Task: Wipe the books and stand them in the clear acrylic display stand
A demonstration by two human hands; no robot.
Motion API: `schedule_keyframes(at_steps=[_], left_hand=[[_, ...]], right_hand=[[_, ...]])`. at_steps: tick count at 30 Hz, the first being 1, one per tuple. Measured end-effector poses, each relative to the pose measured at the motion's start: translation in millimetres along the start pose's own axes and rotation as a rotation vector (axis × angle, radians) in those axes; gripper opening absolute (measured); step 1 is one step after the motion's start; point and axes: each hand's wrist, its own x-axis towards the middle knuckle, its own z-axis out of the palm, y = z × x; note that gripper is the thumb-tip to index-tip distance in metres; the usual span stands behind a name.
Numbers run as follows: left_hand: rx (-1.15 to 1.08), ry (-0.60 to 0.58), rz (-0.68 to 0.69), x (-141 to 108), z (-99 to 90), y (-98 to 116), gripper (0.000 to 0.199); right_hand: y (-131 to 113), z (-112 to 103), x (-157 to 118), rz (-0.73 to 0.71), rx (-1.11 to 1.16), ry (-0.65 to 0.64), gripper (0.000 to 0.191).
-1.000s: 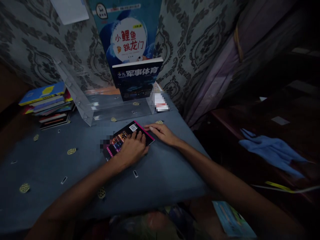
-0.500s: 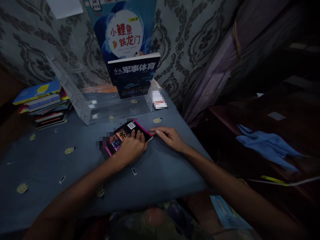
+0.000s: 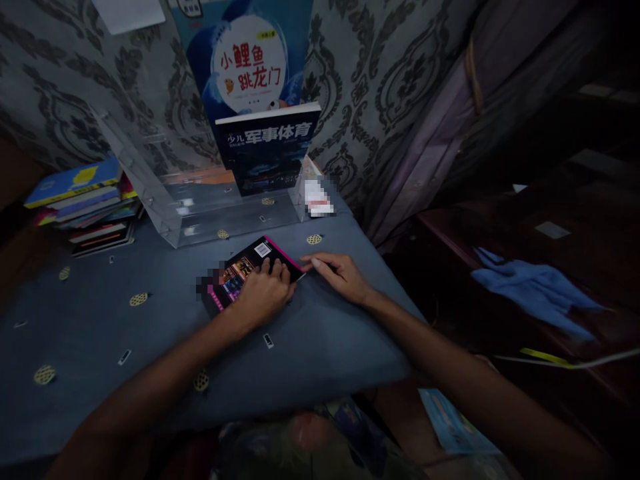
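Note:
A black book (image 3: 235,271) with a pink edge and a white barcode lies back cover up on the blue-grey tablecloth (image 3: 310,347). My left hand (image 3: 265,291) rests on its lower right part, fingers slightly spread and bent over the cover. At the book's right corner, my right hand (image 3: 340,275) lies on its side with the fingertips touching or very near the pink edge; its thumb and fingers are apart and nothing is between them.
Behind the book stands a clear acrylic rack (image 3: 173,223) holding a dark blue book (image 3: 270,157) and a taller blue book (image 3: 250,67). Stacked books (image 3: 85,193) lie at the left. A blue cloth (image 3: 535,287) is on dark red furniture at the right.

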Motion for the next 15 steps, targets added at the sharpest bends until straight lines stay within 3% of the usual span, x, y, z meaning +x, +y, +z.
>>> schedule_keyframes(at_steps=[7, 15], left_hand=[[-0.071, 0.012, -0.015, 3.5, -6.9, -14.5, 0.037], [-0.154, 0.131, -0.11, 17.8, 21.4, -57.1, 0.039]], right_hand=[[3.0, 2.5, -2.2, -0.134, -0.186, -0.024, 0.029], [0.4, 4.1, -2.8, -0.23, -0.244, -0.008, 0.025]])
